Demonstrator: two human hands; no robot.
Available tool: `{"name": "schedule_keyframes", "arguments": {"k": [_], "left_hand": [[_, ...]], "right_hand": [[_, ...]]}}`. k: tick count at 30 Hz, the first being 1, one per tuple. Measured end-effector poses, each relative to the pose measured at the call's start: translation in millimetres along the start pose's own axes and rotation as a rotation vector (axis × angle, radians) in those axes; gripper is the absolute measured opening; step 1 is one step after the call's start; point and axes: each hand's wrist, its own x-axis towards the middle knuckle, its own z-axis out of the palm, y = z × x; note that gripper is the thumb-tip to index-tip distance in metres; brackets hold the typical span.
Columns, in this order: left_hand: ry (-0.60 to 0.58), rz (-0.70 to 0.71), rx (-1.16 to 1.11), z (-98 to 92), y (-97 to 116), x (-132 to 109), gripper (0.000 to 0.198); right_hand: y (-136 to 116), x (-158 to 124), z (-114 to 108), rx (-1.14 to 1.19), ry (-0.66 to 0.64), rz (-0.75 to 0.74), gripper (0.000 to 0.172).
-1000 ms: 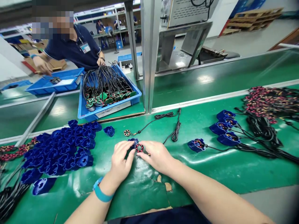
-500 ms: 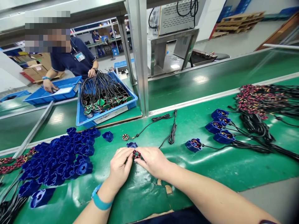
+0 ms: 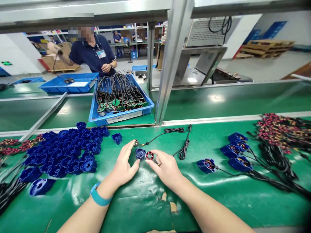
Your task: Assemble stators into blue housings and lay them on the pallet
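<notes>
My right hand (image 3: 167, 165) pinches a small round motor stator (image 3: 149, 155) with red windings between thumb and fingers. Just left of it, a blue plastic housing (image 3: 140, 154) lies on the green mat with its hollow side up. My left hand (image 3: 126, 161) is spread beside that housing, thumb and fingers apart, holding nothing. Its fingertips come close to a second, paler stator (image 3: 136, 142), whose black cable (image 3: 157, 136) runs off to the right. Whether the left fingertips touch this stator I cannot tell. Another blue housing (image 3: 117, 138) sits alone farther left.
Many blue housings (image 3: 65, 149) cluster at left. Several housings with wired parts (image 3: 239, 145) and a heap of red-wound stators (image 3: 274, 129) lie at right. A blue tray (image 3: 121, 118) of cabled circuit boards stands behind, near a metal post (image 3: 167, 74). A co-worker (image 3: 92, 53) stands across the line.
My hands have come apart; the left has opened and moved off the stator, which stays in my right hand. The co-worker has raised one arm. The view has shifted.
</notes>
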Motion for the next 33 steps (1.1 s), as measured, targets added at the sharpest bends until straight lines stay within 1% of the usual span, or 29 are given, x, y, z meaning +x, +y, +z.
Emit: {"name": "schedule_keyframes", "arguments": {"k": [1,3,6,7,8,11,13,16,17,19,20,22,24,25,28,29,30,31,33], "left_hand": [[-0.031,-0.026,-0.018,2.3,-4.4,0.5,0.074],[-0.064,-0.053,-0.062,8.8,-12.2,1.3,0.071],[-0.031,-0.066,-0.095,17.7,-18.4,1.3,0.055],[-0.014,-0.064,-0.094,19.3,-18.5,0.9,0.052],[-0.007,-0.059,-0.091,20.1,-17.6,0.2,0.054],[0.004,-0.054,-0.058,20.1,-10.4,-1.9,0.076],[0.047,-0.069,-0.007,21.8,-3.5,-2.1,0.083],[0.124,-0.115,0.077,33.2,7.5,1.5,0.073],[0.130,-0.134,0.094,39.2,11.1,3.7,0.074],[0.106,-0.168,0.116,51.6,17.8,8.8,0.076],[0.081,-0.179,0.127,56.8,20.5,11.1,0.072],[0.024,-0.180,0.140,62.4,23.4,14.0,0.053],[-0.031,-0.143,0.112,60.1,21.7,13.1,0.037],[-0.053,-0.113,0.079,56.5,19.3,11.4,0.038],[-0.088,-0.062,-0.037,42.0,8.7,4.1,0.068],[-0.084,-0.070,-0.060,38.0,5.3,2.3,0.072],[-0.078,-0.082,-0.073,35.0,2.4,1.1,0.071],[-0.072,-0.095,-0.078,33.1,0.2,0.6,0.066],[-0.067,-0.102,-0.075,32.3,-1.7,1.1,0.050]], "right_hand": [[0.4,0.8,-0.1,0.022,0.018,0.008,0.038],[0.5,1.6,1.4,0.051,0.016,0.021,0.040],[0.0,1.2,7.6,0.073,-0.014,0.040,0.039],[-0.2,1.0,10.1,0.079,-0.023,0.046,0.039],[-0.3,0.9,12.6,0.086,-0.027,0.050,0.039],[-0.9,1.9,17.7,0.110,-0.020,0.057,0.040],[-1.5,4.0,16.7,0.129,-0.006,0.081,0.040],[-1.6,9.6,7.3,0.168,0.032,0.178,0.037],[-1.1,11.9,2.6,0.185,0.050,0.226,0.036],[0.5,16.5,-7.0,0.227,0.082,0.323,0.036],[1.5,18.5,-11.2,0.248,0.089,0.361,0.037],[3.5,20.9,-17.1,0.280,0.075,0.398,0.039],[5.2,20.8,-19.4,0.288,0.030,0.392,0.039],[6.0,19.9,-19.4,0.281,0.004,0.377,0.038],[7.4,15.8,-16.8,0.246,-0.046,0.323,0.036],[7.6,14.3,-15.4,0.236,-0.057,0.305,0.035],[7.6,12.8,-13.8,0.228,-0.067,0.289,0.035],[7.4,11.3,-12.1,0.220,-0.077,0.273,0.034],[6.4,8.4,-8.5,0.199,-0.095,0.237,0.033]]}}
